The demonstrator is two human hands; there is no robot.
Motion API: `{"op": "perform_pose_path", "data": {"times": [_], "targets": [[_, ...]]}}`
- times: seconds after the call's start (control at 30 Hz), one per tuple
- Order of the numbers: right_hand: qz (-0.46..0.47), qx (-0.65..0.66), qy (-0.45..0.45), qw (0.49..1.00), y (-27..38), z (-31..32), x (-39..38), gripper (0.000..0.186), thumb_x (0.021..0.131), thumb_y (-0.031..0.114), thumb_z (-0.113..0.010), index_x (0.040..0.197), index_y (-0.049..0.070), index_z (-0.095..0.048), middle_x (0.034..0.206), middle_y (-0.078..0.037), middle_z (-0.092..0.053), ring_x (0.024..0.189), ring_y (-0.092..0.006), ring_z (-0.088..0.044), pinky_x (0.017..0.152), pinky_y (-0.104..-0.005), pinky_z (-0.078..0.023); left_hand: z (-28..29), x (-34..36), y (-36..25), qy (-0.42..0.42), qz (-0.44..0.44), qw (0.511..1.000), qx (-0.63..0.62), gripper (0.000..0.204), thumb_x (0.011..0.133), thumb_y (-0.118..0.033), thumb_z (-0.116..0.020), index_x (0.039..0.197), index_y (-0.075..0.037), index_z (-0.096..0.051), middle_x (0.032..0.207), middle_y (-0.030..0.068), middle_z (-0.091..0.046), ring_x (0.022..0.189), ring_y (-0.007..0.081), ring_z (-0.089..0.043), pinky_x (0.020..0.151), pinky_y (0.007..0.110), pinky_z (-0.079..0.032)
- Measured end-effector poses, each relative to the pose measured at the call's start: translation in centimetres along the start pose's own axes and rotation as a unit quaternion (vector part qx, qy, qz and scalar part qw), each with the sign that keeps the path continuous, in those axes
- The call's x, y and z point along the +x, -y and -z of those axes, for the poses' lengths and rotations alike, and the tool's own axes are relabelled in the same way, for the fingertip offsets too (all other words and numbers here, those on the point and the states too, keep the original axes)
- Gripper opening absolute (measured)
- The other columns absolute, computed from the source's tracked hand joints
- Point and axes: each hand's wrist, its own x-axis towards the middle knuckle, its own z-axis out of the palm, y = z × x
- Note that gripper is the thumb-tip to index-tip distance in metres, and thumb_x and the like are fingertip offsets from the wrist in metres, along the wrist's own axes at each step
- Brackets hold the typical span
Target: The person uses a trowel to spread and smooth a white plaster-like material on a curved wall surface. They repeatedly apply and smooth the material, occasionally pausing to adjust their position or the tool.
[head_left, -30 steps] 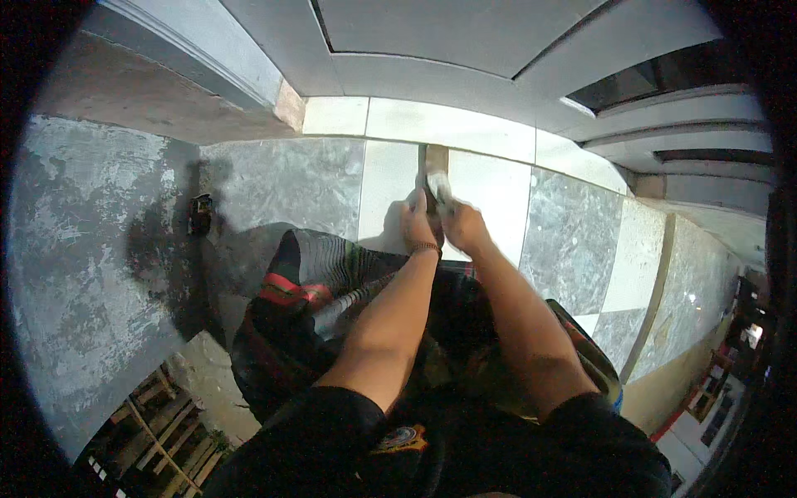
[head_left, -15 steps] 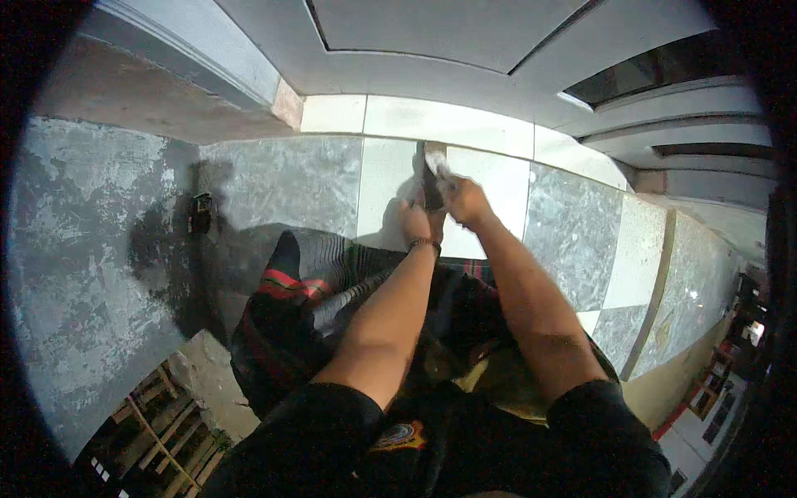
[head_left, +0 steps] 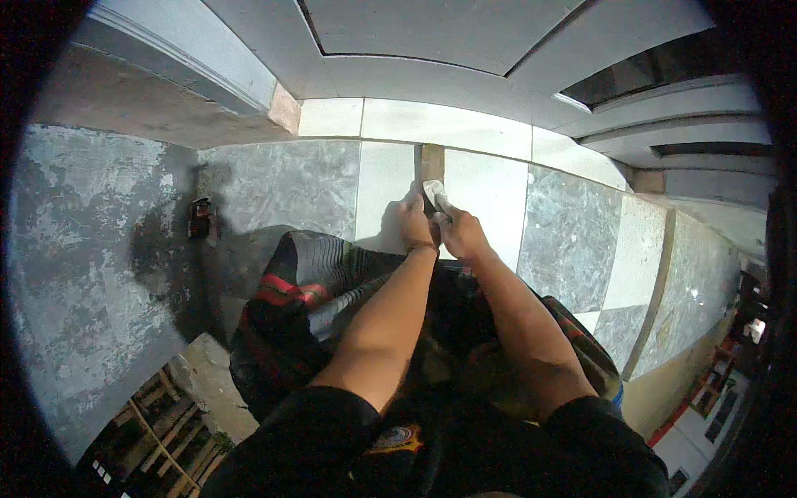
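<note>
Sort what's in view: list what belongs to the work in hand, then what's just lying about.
In use: left hand and right hand, both on the pale cloth; the white tile and the brown gap beside it.
Lying about: small dark object on the grey wall; wooden frame below.

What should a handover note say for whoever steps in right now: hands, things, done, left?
Left hand: pressed to the wall at the brownish vertical strip between two white tiles; cannot tell if it grips anything.
Right hand: closed on a pale crumpled cloth, held against the base of the strip.
Things: white and grey tiles run along the wall; a small dark object sits on the bare plaster to the left.
Done: tiles look set on both sides of the strip.
Left: the strip remains uncovered; plaster to the left is untiled.
</note>
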Motion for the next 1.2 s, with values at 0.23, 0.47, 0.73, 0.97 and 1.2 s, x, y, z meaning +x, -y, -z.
{"op": "perform_pose_path", "data": {"times": [0.23,0.47,0.73,0.97,1.2], "targets": [[-0.044,0.124,-0.007,0.991,-0.6,-0.4,0.0,0.049,0.103,0.034,-0.052,0.141,0.004,-0.059,0.094,-0.028,-0.072,0.086,-0.0389,-0.072,0.080,-0.0458,-0.055,0.1,0.1,1.7,0.018,-0.174,0.968,0.178,0.037,0.100,-0.035,-0.061,0.128,-0.012,-0.067,0.119,0.0249,-0.067,0.120,0.0410,-0.061,0.100,0.046,-0.049],[-0.009,0.117,-0.065,0.991,-1.1,-1.2,0.0,0.046,0.102,0.035,-0.054,0.132,0.002,-0.064,0.091,-0.028,-0.073,0.082,-0.0414,-0.073,0.078,-0.0446,-0.057,0.0,2.3,3.2,0.040,-0.037,0.999,-0.002,0.042,0.099,-0.034,-0.060,0.128,-0.003,-0.064,0.118,0.0246,-0.068,0.111,0.0406,-0.066,0.097,0.044,-0.051],[-0.039,0.000,0.019,0.999,0.6,0.3,-0.8,0.048,0.100,0.031,-0.054,0.144,0.010,-0.058,0.119,-0.031,-0.066,0.115,-0.0476,-0.063,0.101,-0.0492,-0.050,1.1,-1.8,-1.9,0.035,-0.079,0.977,0.195,0.050,0.096,-0.032,-0.065,0.144,-0.022,-0.058,0.144,0.0243,-0.055,0.127,0.0409,-0.057,0.107,0.046,-0.048],[-0.030,0.029,-0.046,0.998,0.9,1.4,0.0,0.040,0.097,0.028,-0.057,0.129,0.003,-0.066,0.109,-0.033,-0.068,0.105,-0.0495,-0.066,0.090,-0.0515,-0.053,1.4,-1.2,-1.8,0.086,-0.008,0.991,0.104,0.060,0.095,-0.041,-0.066,0.147,-0.015,-0.053,0.146,0.0263,-0.053,0.135,0.0413,-0.051,0.114,0.047,-0.042],[-0.150,0.169,0.015,0.974,-1.1,0.0,0.7,0.039,0.101,0.033,-0.052,0.105,-0.002,-0.068,0.092,-0.028,-0.070,0.091,-0.0477,-0.068,0.079,-0.0526,-0.055,0.8,-0.9,-0.1,0.066,-0.164,0.950,0.259,0.052,0.093,-0.027,-0.068,0.142,-0.013,-0.059,0.137,0.0264,-0.059,0.127,0.0427,-0.056,0.106,0.048,-0.048]]}}
